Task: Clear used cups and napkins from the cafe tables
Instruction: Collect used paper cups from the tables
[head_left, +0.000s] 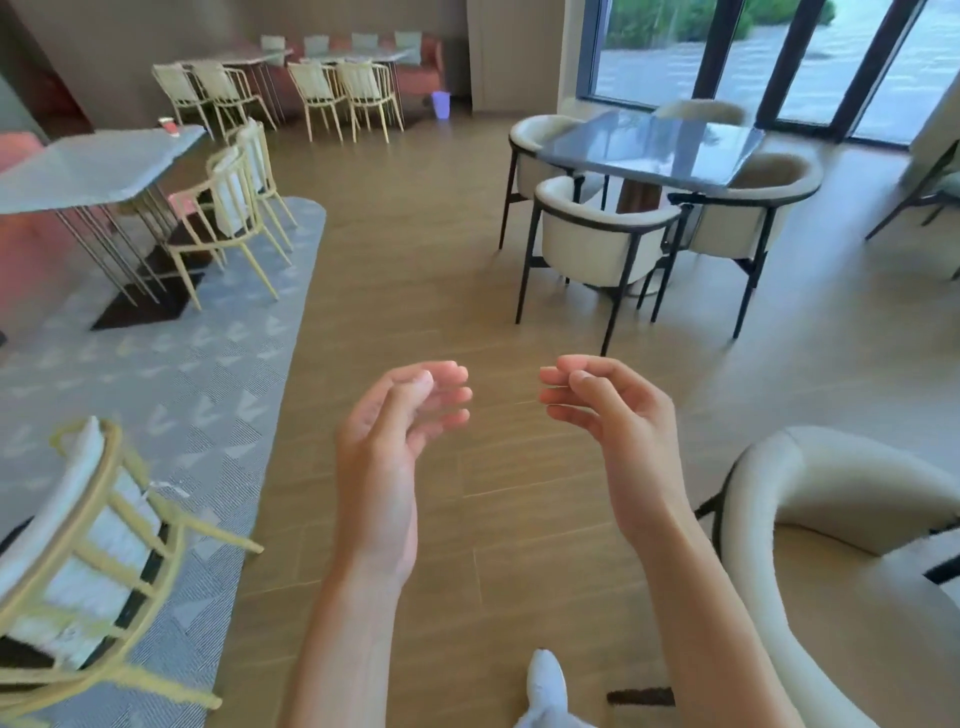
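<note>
My left hand (400, 415) and my right hand (602, 410) hang in front of me over the wooden floor, palms facing each other, fingers loosely curled and holding nothing. A red cup (167, 125) stands on the far end of the grey table (88, 166) at the left, several steps away. Beside the cup lies something small and pale, too blurred to name. The dark square table (649, 145) at the right shows nothing on its top.
Yellow-framed chairs (234, 208) line the left table on a grey patterned rug (171, 389). White tub chairs (597, 239) ring the dark table. A lilac bin (441, 105) stands by the back wall. Close by: a yellow chair (88, 545) at left, a white chair (841, 519) at right.
</note>
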